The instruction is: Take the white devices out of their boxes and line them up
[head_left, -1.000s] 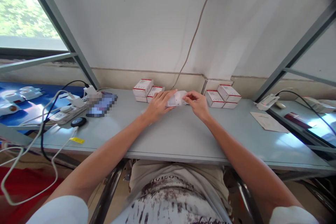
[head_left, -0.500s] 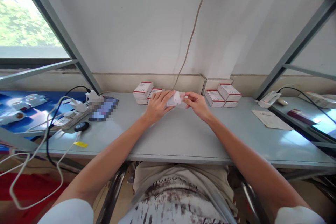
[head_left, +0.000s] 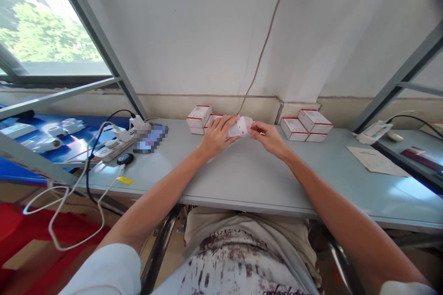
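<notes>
My left hand (head_left: pixel 218 135) is wrapped round a white plastic device (head_left: pixel 240 127), held just above the grey table (head_left: pixel 242 175). Thin clear wrapping shows at the device's right end. There my right hand (head_left: pixel 268 137) pinches the edge of the wrapping between thumb and fingers. White boxes with red edges (head_left: pixel 199 117) stand behind my left hand, partly hidden by it. More such boxes (head_left: pixel 313 121) are stacked to the right, against the wall.
At the left are a phone (head_left: pixel 152 138), a power strip (head_left: pixel 116 148), a round black object (head_left: pixel 125 159) and loose cables. A paper sheet (head_left: pixel 377 161) and a white device (head_left: pixel 374 132) lie at the right. Metal frames rise on both sides.
The whole view has shifted, so the table and boxes appear further right. Both hands stay on the wrapped device, with little visible change in their grip.
</notes>
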A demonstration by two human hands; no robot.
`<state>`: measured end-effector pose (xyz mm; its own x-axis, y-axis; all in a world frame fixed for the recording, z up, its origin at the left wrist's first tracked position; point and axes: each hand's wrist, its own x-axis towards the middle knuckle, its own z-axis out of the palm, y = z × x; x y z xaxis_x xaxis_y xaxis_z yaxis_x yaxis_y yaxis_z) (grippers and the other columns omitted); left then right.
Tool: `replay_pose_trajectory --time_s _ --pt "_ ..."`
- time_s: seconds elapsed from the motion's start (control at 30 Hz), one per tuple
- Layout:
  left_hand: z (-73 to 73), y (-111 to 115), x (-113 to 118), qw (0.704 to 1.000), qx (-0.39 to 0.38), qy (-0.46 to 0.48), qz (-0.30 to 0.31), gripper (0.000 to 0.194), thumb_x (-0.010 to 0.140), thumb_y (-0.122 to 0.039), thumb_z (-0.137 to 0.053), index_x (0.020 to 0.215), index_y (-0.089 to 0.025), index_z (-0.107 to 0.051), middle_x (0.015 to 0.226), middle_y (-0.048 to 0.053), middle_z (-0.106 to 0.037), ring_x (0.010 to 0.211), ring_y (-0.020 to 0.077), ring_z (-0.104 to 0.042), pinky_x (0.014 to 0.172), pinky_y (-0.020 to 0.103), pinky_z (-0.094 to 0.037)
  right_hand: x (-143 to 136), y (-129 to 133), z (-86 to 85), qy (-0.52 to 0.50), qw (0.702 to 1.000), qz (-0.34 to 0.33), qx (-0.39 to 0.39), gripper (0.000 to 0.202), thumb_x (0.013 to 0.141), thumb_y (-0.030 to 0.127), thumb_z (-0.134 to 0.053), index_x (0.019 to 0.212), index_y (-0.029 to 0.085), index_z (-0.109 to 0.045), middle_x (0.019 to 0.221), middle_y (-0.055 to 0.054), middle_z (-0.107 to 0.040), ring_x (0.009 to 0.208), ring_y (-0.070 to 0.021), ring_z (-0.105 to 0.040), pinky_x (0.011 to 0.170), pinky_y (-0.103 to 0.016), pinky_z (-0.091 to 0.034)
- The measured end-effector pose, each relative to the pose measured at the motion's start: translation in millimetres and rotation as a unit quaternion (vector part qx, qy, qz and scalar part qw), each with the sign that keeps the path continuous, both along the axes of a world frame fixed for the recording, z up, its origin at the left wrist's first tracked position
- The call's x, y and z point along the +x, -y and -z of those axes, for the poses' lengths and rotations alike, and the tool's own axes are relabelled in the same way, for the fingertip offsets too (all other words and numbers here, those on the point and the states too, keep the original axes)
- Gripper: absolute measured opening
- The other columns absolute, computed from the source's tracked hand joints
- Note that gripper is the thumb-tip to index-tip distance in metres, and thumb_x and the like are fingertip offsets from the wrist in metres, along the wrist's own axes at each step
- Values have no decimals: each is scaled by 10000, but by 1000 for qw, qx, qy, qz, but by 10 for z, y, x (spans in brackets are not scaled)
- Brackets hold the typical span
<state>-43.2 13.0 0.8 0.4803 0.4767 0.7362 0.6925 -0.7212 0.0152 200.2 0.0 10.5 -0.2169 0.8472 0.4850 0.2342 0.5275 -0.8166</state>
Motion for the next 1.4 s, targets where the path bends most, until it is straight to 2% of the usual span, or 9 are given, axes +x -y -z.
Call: replay_pose_trajectory --time_s 0.33,0.43,0.57,0.77,0.87,1.0,1.1,1.27,1.4 --pt "-55 27 -20 997 -41 14 62 663 1086 -553 -574 1660 -265 -411 1529 146 -616 1408 328 -580 1196 502 -450 8 -7 39 28 999 24 30 375 959 621 -619 886 256 -664 939 -20 -574 801 -180 -514 714 -321 -466" --pt "-146 78 -41 992 -107 19 64 689 1074 -539 -602 1680 -297 -380 1532 134 -602 1398 327 -586 1173 497 -481 49 -53 33 -29 999 39 10 399 935 655 -641 887 259 -655 922 -15 -596 794 -176 -568 757 -332 -523" --pt "-268 121 -198 980 -196 1 45 628 1057 -569 -608 1609 -296 -485 1514 116 -617 1320 315 -640 1115 473 -534 104 -109 15 -161 984 40 -61 458 888 708 -671 887 267 -547 850 3 -625 759 -186 -673 759 -361 -596" --pt "-244 172 -547 981 -177 -65 -54 560 1076 -581 -534 1537 -263 -520 1314 140 -720 1229 351 -686 1001 484 -575 279 -282 80 -267 954 134 -38 472 911 716 -612 881 280 -436 825 1 -618 786 -229 -746 774 -433 -665" --pt "-98 237 -541 976 -134 -101 -140 587 1061 -567 -551 1527 -211 -512 1315 206 -696 1200 407 -689 979 536 -569 365 -369 139 -298 937 180 -22 426 914 664 -631 892 278 -451 816 3 -620 772 -224 -746 783 -445 -676" --pt "67 321 -418 960 -153 -110 -206 725 966 -625 -681 1485 -140 -535 1304 289 -670 1210 512 -661 1000 634 -526 439 -433 179 -303 925 228 -14 382 919 613 -631 872 275 -458 800 6 -614 758 -222 -742 773 -454 -685" --pt "55 345 -348 973 -120 -100 -169 737 976 -569 -674 1540 -137 -480 1460 314 -590 1345 533 -581 1063 673 -488 484 -438 181 -297 920 254 -8 338 916 567 -638 875 268 -485 839 -8 -631 713 -220 -729 748 -462 -679" --pt "-17 317 -304 985 -117 -123 10 593 1064 -281 -487 1647 -263 -374 1691 146 -449 1556 340 -453 1221 556 -453 578 -396 173 -170 931 321 41 316 930 554 -627 899 256 -528 893 -47 -647 727 -244 -708 682 -448 -639" --pt "74 279 -329 974 -173 -144 14 556 1098 -285 -434 1654 -278 -414 1735 102 -424 1616 312 -395 1286 541 -402 681 -408 148 -46 913 401 61 274 963 502 -573 897 237 -579 874 -73 -679 792 -256 -671 757 -430 -578"
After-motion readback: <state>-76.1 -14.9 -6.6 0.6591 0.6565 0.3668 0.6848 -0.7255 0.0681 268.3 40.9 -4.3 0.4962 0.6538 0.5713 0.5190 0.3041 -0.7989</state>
